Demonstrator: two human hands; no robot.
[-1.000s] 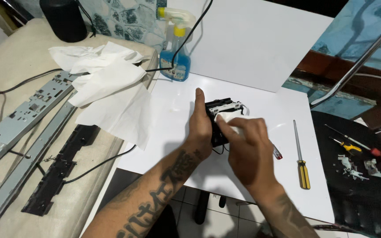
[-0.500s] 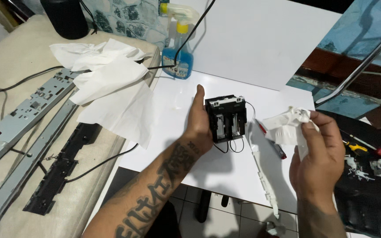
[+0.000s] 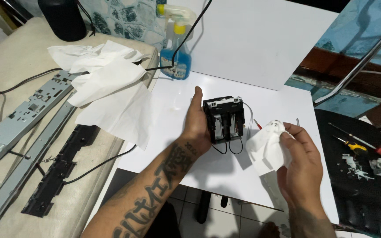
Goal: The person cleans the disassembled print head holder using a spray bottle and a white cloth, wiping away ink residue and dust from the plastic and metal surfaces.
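My left hand [image 3: 196,125] holds a small black plastic printer part [image 3: 224,119] upright on the white table [image 3: 261,101], palm against its left side. Thin black wires loop out below the part. To its right, my right hand [image 3: 300,161] grips a crumpled white tissue [image 3: 265,147] a short way from the part, not touching it. A screwdriver with a red tip [image 3: 258,124] lies partly hidden behind the tissue.
Loose white tissues [image 3: 106,86] drape over the table's left edge. A blue spray bottle [image 3: 176,55] stands at the back. Grey metal rails [image 3: 20,117] and a black strip [image 3: 56,174] lie on the beige surface at left. Small tools [image 3: 358,147] lie on a dark mat at right.
My right hand left the black part, swung out to the right with the tissue, and has now come back closer to the part. The left hand kept holding the part.
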